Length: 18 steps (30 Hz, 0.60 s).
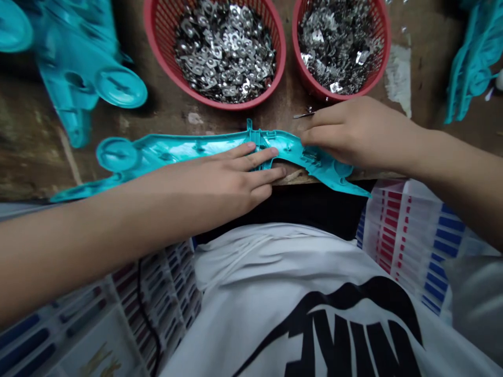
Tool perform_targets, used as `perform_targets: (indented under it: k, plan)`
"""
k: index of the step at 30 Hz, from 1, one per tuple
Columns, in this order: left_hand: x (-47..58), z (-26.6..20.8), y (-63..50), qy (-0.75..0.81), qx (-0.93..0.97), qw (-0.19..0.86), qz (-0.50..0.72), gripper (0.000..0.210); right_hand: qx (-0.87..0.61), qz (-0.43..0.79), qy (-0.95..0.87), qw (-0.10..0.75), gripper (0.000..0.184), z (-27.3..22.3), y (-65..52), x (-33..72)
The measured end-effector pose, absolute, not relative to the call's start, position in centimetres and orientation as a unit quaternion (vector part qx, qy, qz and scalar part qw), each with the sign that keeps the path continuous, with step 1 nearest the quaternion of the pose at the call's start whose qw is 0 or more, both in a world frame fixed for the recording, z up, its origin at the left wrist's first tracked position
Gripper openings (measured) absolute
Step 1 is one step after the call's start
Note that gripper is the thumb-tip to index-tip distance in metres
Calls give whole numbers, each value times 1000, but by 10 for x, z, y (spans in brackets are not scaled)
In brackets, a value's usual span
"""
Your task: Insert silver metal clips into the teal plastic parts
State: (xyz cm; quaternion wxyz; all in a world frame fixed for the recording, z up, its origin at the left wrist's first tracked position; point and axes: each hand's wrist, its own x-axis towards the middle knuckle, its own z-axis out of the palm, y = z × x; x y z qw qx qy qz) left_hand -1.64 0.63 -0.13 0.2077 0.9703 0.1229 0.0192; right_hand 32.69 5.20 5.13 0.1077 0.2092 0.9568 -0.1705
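A long, curved turquoise plastic shell [188,146] lies along the table's near edge, its ribbed inner side facing up. My left hand [236,180] rests on its middle, fingers stretched out and nearly flat. Over the shell's right part is my right hand [349,131], its fingers closed and pointing left. What they pinch, if anything, is hidden by the fingers. A thin, shiny metal piece [304,114] shows by the index fingertip; I cannot tell whether it is held or lies on the table. A small dark metal part [310,155] sits in the shell below the fingers.
Behind the shell stand two red baskets: a larger basket [215,106] of small metal plates and a smaller basket [387,47] of metal pieces. More turquoise parts [63,57] are piled at left, others [473,63] at right. Plastic crates [408,230] stand below the wooden table [35,146].
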Motion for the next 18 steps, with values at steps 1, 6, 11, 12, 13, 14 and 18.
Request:
perform_targets:
  k: [1,6,11,12,13,14,18]
  plan:
    - [-17,-1,8,120,970,209,16,36,211,-143,959,120,52,52,51,326]
    - [-15,7,17,106,966,235,-13,36,204,-128,963,117,48,55,48,322]
    - [-14,7,18,101,968,230,-19,37,207,-138,962,113,47,55,47,320]
    - [-14,6,18,102,968,230,-14,37,203,-136,963,113,50,55,47,320]
    - [-15,4,17,106,968,229,-11,37,199,-131,964,116,52,56,47,319]
    - [-15,3,17,110,967,228,-11,38,194,-124,966,121,53,56,47,319]
    - [-16,1,17,115,964,238,-22,43,192,-112,966,133,56,55,46,318]
